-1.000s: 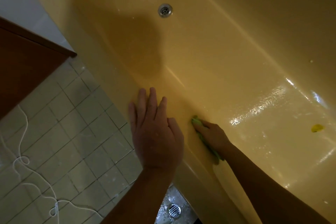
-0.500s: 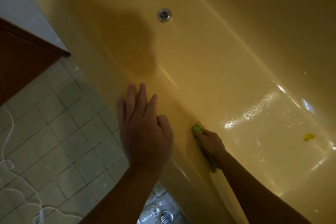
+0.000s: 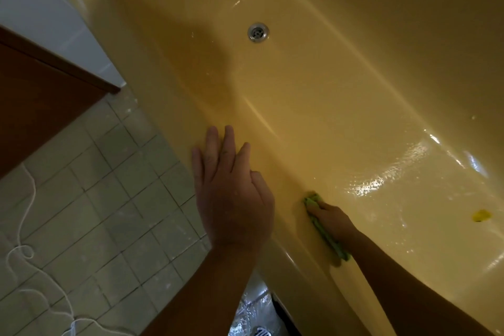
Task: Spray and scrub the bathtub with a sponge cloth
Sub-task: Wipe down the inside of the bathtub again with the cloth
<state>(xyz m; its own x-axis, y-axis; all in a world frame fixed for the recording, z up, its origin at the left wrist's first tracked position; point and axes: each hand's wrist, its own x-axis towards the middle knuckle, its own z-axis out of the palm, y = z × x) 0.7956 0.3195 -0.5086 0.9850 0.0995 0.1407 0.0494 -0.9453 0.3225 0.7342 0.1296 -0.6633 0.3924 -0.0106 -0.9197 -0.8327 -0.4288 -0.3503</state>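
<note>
Right fingers [image 3: 315, 209] curl over the top of the green sponge cloth [image 3: 338, 248], the right hand [image 3: 332, 218] pressing it against the yellow bathtub [image 3: 354, 117] on its inner wall, well below the drain [image 3: 257, 32]. The left hand [image 3: 231, 194] lies flat on the rim, below and left of the drain, fingers straight and holding nothing.

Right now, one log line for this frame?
left hand: flat on bathtub rim | right hand: holds sponge cloth against inner wall | step: scrub

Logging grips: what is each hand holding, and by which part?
The right hand grips the green sponge cloth over its upper end; left hand holds nothing, flat on the bathtub rim.
</note>
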